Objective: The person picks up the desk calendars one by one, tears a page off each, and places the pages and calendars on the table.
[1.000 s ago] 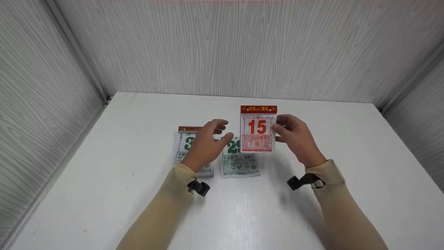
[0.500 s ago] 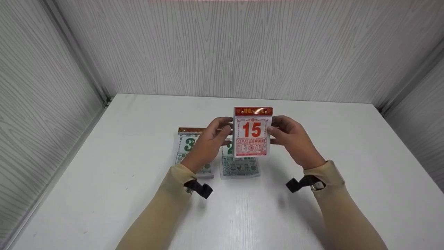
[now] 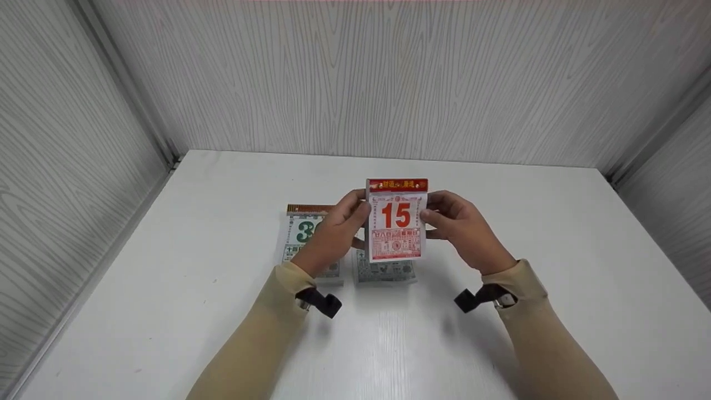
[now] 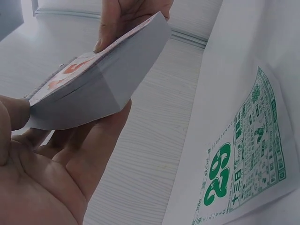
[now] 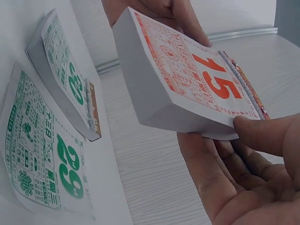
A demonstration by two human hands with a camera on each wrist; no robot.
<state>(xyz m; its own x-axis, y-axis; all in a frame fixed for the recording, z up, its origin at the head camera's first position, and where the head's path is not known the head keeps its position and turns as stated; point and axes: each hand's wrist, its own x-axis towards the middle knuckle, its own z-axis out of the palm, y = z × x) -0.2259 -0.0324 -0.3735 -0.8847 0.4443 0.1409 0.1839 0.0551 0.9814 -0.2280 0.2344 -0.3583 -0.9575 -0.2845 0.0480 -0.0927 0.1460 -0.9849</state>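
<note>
A thick tear-off calendar [image 3: 396, 219] with a red top strip and a red 15 is held up above the table. My left hand [image 3: 334, 234] grips its left edge, thumb at the front and fingers behind. On the opposite edge, my right hand [image 3: 465, 231] pinches it the same way, as the right wrist view also shows. Below it lies a loose calendar sheet [image 5: 44, 154] with a green 29, partly covered in the head view. A second calendar pad [image 3: 303, 230] with a brown-gold strip and green print lies left of the sheet, partly behind my left hand.
The white table [image 3: 183, 311] stretches out around the papers. Grey wood-grain panels [image 3: 355, 78] stand at its back and on both sides. A small black camera [image 3: 325, 303] is strapped to each wrist.
My left hand has moved in and taken hold of the calendar's left edge. The calendar has shifted left and slightly lower, with my right hand keeping its grip.
</note>
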